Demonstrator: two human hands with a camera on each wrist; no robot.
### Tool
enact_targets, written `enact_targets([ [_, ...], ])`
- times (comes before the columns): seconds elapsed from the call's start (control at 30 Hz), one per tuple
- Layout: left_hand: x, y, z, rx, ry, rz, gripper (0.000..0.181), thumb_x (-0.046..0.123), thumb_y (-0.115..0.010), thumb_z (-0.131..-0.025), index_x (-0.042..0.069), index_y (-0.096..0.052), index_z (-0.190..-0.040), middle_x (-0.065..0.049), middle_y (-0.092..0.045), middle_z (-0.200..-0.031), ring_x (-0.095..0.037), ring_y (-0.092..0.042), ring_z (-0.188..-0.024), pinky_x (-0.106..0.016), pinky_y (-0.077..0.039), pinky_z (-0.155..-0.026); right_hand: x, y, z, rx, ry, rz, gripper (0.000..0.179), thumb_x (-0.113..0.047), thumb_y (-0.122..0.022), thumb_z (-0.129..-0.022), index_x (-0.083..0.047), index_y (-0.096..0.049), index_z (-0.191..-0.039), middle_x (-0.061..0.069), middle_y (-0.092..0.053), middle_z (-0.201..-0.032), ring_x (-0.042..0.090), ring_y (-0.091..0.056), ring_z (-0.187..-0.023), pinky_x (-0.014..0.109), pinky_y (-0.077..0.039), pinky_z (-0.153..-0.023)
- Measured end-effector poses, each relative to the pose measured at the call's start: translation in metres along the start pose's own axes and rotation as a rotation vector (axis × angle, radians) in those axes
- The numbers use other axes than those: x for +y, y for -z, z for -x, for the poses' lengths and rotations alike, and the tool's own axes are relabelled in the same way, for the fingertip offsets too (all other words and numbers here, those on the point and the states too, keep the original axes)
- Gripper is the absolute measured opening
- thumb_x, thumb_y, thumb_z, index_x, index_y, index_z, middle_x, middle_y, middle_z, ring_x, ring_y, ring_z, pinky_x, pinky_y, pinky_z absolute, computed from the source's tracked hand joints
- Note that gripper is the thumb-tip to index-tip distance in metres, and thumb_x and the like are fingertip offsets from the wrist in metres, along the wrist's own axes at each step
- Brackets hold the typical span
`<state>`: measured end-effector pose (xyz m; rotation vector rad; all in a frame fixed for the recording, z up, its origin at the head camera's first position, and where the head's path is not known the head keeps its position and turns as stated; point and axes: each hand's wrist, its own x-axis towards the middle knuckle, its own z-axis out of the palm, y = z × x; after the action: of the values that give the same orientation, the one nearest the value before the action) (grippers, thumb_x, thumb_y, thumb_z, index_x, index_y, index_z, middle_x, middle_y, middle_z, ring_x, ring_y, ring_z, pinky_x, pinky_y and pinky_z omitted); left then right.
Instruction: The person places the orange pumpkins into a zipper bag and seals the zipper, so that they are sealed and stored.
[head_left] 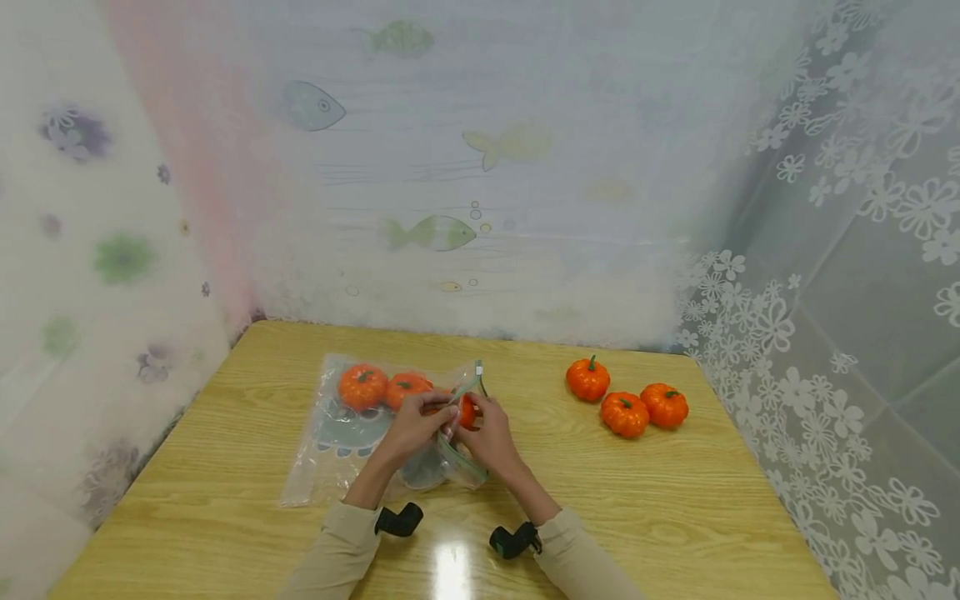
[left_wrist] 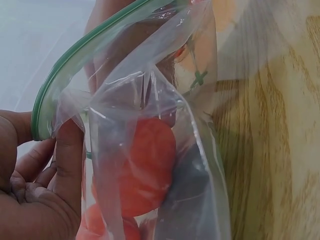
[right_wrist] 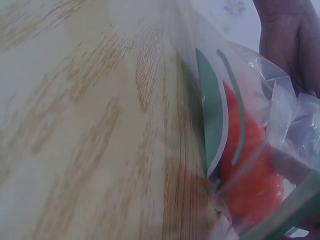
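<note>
A clear zip bag (head_left: 303, 467) with a green closure strip lies on the table, a grey-blue print on it. Inside are two small orange toy pumpkins (head_left: 363, 387) with green stems, also visible through the plastic in the left wrist view as an orange pumpkin (left_wrist: 150, 170). My left hand (head_left: 412, 429) pinches the bag's edge near its mouth, thumb and fingers on the plastic. At the mouth, my right hand (head_left: 491, 437) grips another toy pumpkin (head_left: 467, 412), its fingertips partly hidden by plastic. The right wrist view shows this pumpkin (right_wrist: 250, 170) behind the bag's film.
Three more toy pumpkins (head_left: 625, 414) stand grouped on the right of the wooden table (head_left: 637, 508). Patterned curtains (head_left: 585, 250) hang behind the table and along both sides. Each wrist wears a black camera (head_left: 513, 542).
</note>
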<state>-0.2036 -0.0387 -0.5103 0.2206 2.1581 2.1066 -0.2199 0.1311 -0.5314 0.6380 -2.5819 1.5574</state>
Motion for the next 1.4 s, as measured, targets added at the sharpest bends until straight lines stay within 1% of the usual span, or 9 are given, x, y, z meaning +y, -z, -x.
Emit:
enact_targets([
  [0.1,0.001,0.000,-0.001,0.006,-0.001,0.004,0.036,0.010,-0.062,-0.102,-0.009,-0.059,-0.133,-0.023,-0.066,-0.116,-0.014,-0.060,-0.073,-0.023,-0.050,-0.060,0.001,0.001,0.001,-0.007,0.010,-0.008,0.050,-0.016,-0.072,-0.097,0.004,-0.056,-0.140,0.024,-0.056,-0.122,0.040,-0.061,-0.113,0.040,-0.060,-0.087],
  [0.23,0.002,-0.001,0.000,0.007,-0.004,-0.018,0.034,0.009,-0.062,-0.102,-0.008,-0.061,-0.131,-0.022,-0.067,-0.112,-0.014,-0.060,-0.073,-0.024,-0.049,-0.060,0.002,0.001,0.001,0.024,0.021,0.004,0.049,-0.013,-0.074,-0.095,0.005,-0.058,-0.137,0.024,-0.056,-0.119,0.039,-0.062,-0.111,0.040,-0.061,-0.085],
  [0.47,0.002,-0.002,0.001,-0.010,-0.035,-0.047,0.033,0.009,-0.062,-0.102,-0.009,-0.061,-0.130,-0.023,-0.069,-0.106,-0.015,-0.059,-0.071,-0.026,-0.048,-0.058,0.000,0.000,-0.001,0.084,-0.006,0.051,0.045,-0.010,-0.076,-0.092,0.002,-0.062,-0.133,0.022,-0.058,-0.117,0.035,-0.059,-0.109,0.040,-0.061,-0.083],
  [0.63,-0.001,-0.002,0.000,-0.018,-0.041,-0.053,0.034,0.010,-0.061,-0.103,-0.009,-0.062,-0.131,-0.022,-0.070,-0.107,-0.014,-0.060,-0.070,-0.025,-0.049,-0.058,0.000,-0.001,-0.001,0.083,-0.024,0.061,0.046,-0.012,-0.074,-0.094,0.004,-0.059,-0.135,0.025,-0.056,-0.118,0.038,-0.058,-0.109,0.043,-0.061,-0.083],
  [0.8,-0.003,-0.002,-0.001,0.005,-0.026,-0.036,0.033,0.011,-0.062,-0.103,-0.007,-0.063,-0.131,-0.019,-0.070,-0.107,-0.014,-0.061,-0.071,-0.025,-0.049,-0.059,-0.001,0.000,0.001,0.062,-0.020,0.035,0.048,-0.012,-0.070,-0.098,0.006,-0.055,-0.139,0.030,-0.054,-0.122,0.046,-0.060,-0.112,0.046,-0.061,-0.085],
  [0.93,-0.004,-0.001,-0.002,0.023,-0.018,-0.032,0.033,0.010,-0.061,-0.103,-0.007,-0.062,-0.132,-0.020,-0.069,-0.108,-0.015,-0.060,-0.072,-0.025,-0.047,-0.058,-0.004,0.003,0.004,0.049,-0.035,0.012,0.051,-0.010,-0.070,-0.098,0.008,-0.052,-0.143,0.032,-0.052,-0.129,0.048,-0.060,-0.115,0.045,-0.060,-0.086],
  [1.07,-0.006,-0.002,-0.003,0.040,-0.006,-0.032,0.034,0.012,-0.062,-0.103,-0.006,-0.062,-0.132,-0.020,-0.068,-0.110,-0.014,-0.059,-0.072,-0.025,-0.046,-0.057,-0.007,0.009,0.009,0.037,-0.053,0.001,0.053,-0.012,-0.071,-0.097,0.007,-0.052,-0.143,0.031,-0.052,-0.131,0.047,-0.058,-0.116,0.045,-0.060,-0.085],
  [1.2,-0.006,-0.002,-0.004,0.046,-0.004,-0.010,0.033,0.012,-0.063,-0.103,-0.006,-0.063,-0.130,-0.017,-0.068,-0.108,-0.014,-0.060,-0.071,-0.024,-0.047,-0.057,-0.009,0.016,0.015,0.029,-0.066,-0.015,0.055,-0.014,-0.071,-0.098,0.005,-0.051,-0.145,0.028,-0.051,-0.139,0.047,-0.055,-0.120,0.045,-0.060,-0.087],
  [1.4,-0.008,-0.002,-0.005,0.056,-0.005,0.003,0.033,0.011,-0.063,-0.102,-0.007,-0.063,-0.130,-0.015,-0.069,-0.103,-0.013,-0.060,-0.069,-0.024,-0.048,-0.056,-0.004,0.027,0.024,0.084,-0.056,-0.082,0.050,-0.014,-0.072,-0.097,0.003,-0.056,-0.141,0.025,-0.053,-0.139,0.045,-0.056,-0.124,0.050,-0.058,-0.091],
])
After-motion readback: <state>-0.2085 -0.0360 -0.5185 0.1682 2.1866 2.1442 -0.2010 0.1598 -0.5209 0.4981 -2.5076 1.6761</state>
